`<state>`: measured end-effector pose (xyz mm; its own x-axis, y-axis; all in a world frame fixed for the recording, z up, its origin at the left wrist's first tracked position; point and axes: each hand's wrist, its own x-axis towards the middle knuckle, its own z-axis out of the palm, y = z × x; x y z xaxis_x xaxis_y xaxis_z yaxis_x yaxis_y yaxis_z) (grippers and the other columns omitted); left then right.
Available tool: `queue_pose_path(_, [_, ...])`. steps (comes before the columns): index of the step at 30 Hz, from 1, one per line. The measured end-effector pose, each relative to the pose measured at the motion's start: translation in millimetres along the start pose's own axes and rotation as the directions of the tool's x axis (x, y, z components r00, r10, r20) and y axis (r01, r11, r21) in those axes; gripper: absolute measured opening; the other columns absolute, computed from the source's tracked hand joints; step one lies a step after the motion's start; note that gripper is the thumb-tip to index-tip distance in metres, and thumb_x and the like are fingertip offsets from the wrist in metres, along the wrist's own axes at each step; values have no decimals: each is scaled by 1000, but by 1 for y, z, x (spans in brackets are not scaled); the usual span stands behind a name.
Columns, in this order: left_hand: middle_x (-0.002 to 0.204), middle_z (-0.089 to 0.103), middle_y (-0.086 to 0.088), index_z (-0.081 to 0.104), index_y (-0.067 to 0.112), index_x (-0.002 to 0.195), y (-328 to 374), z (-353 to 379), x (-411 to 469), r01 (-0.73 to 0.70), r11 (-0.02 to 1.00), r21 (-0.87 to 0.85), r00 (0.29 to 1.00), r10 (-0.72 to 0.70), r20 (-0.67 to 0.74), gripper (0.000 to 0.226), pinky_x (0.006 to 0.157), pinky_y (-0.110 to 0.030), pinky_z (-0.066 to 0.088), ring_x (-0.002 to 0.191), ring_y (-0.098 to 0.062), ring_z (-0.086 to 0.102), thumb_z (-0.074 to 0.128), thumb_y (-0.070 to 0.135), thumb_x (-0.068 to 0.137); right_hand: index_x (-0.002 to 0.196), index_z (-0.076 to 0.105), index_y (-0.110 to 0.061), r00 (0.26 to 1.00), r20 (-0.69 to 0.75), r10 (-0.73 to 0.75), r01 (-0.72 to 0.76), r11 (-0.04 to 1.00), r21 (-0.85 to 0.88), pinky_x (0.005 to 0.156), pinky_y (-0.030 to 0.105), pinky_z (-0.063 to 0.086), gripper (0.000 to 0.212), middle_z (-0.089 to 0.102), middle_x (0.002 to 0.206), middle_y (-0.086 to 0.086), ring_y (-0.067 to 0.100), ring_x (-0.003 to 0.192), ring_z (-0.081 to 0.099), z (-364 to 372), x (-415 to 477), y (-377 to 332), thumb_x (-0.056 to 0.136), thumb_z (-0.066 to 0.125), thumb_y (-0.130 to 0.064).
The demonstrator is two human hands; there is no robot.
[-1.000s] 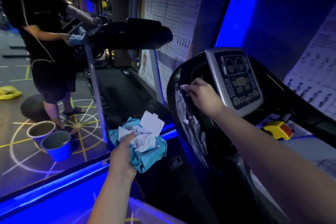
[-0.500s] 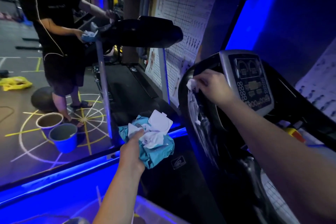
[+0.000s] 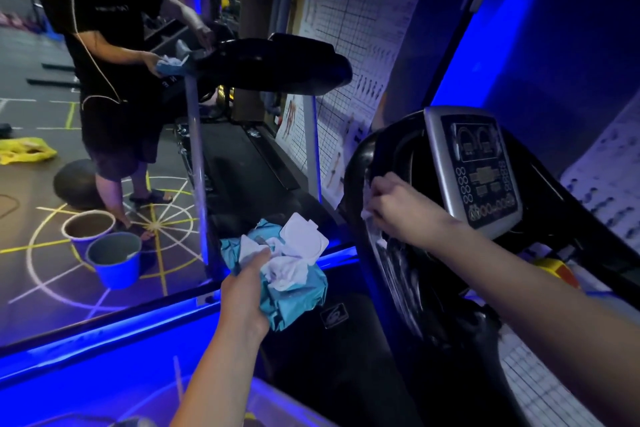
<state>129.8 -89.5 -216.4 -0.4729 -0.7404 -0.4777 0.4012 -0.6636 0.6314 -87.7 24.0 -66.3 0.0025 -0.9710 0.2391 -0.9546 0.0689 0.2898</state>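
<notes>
Head view: what changed?
— Your right hand (image 3: 398, 210) slid down the black rim (image 3: 356, 163); fingers (image 3: 381, 189) pinch the wipe (image 3: 366, 213) against it, panel (image 3: 481, 166) just right of them. Your left hand (image 3: 247, 291) grips the wipe pack (image 3: 294, 288). Streaks (image 3: 401, 274) remain below: keep going.

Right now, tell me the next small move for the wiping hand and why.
Probably draw the right hand and its white wipe down along the black console rim: smeary streaks show just below it, and the left hand holds the teal wipe pack ready.
</notes>
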Motion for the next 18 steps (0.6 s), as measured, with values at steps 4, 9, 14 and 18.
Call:
queue_pose_path(4, [104, 80, -15, 73, 8, 112, 6, -6, -6, 9, 1000, 8, 1000, -9, -11, 20, 76, -44, 62, 93, -35, 77, 77, 14, 94, 85, 77, -10, 980, 120, 158, -171, 979, 110, 80, 36, 52, 18, 60, 89, 7, 26, 86, 61, -13, 13, 8, 84, 71, -27])
queue_pose_path(9, [106, 79, -15, 71, 8, 119, 4, -6, -6, 15, 1000, 16, 1000, -14, -20, 27, 72, -42, 62, 92, -35, 77, 79, 16, 94, 96, 78, -8, 869, -236, 436, -376, 890, 259, 78, 27, 48, 21, 68, 97, 11, 24, 85, 64, -15, 56, 39, 82, 62, -4])
queue_pose_path(14, [110, 80, -16, 73, 8, 122, -6, -4, -2, 45, 999, 28, 999, -45, -14, 35, 84, -54, 63, 97, -37, 78, 82, 20, 90, 99, 78, -6, 950, -21, 311, -308, 947, 89, 90, 40, 51, 19, 67, 106, 10, 29, 103, 59, 7, 67, 37, 95, 63, -18])
queue_pose_path(18, [105, 81, -16, 74, 8, 121, -6, -3, 0, 56, 998, 40, 998, -56, 11, 33, 84, -54, 63, 96, -38, 78, 81, 20, 90, 82, 78, -9, 984, -56, 171, -171, 985, -1, 77, 36, 48, 10, 67, 91, 6, 31, 95, 55, 10, 57, 31, 87, 71, -9])
